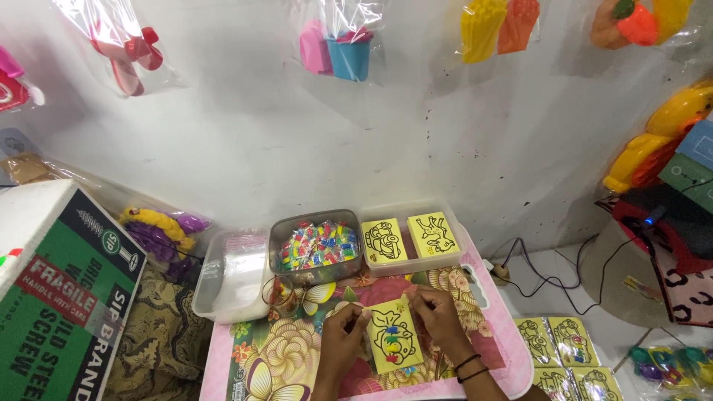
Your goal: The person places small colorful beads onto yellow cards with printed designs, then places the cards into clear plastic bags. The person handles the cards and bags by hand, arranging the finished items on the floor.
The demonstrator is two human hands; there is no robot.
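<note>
While both hands work low in the centre of the frame, these lines tell the scene:

Left hand point(343, 333): fingers pinched on the upper left edge of the yellow picture card point(394, 336).
Right hand point(440, 315): fingers closed on the card's upper right edge.
Card: bottom centre, held just above the floral counter point(297, 349), with small coloured packets on its face.
Packet tub point(316, 246): above the hands, centre frame.
Card tray point(411, 236): just right of the tub, holding two yellow cards.
Empty-looking clear tub point(232, 273): left of the packet tub.
Floor cards point(561, 349): lower right.
</note>
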